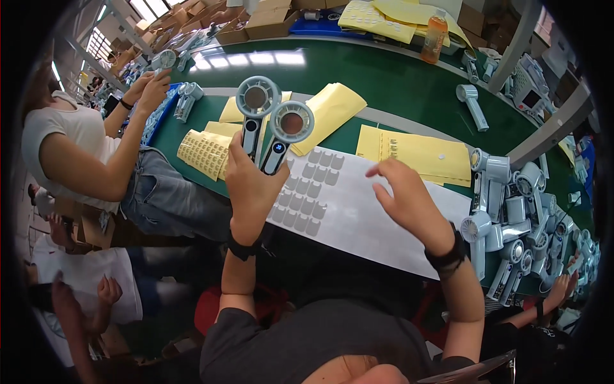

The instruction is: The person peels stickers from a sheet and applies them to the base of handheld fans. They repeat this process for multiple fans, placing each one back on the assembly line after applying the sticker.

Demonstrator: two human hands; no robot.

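Two pale blue handheld fans, one with its round head (258, 97) farther left and one with its head (291, 123) to the right, stand upright side by side in my left hand (251, 189). A small display glows on the right fan's dark handle panel. Below them lies a white backing sheet (377, 233) with rows of grey stickers (306, 187) on its left part. My right hand (412, 198) hovers over the sheet's right part, thumb and forefinger apart, and I see nothing between them.
Fans are heaped (511, 217) at the right. Yellow sticker sheets (435, 157) lie behind the white sheet, with more (204, 153) at the left. A single fan (472, 105) and an orange drink bottle (435, 38) stand farther back. A co-worker (83, 147) works at the left.
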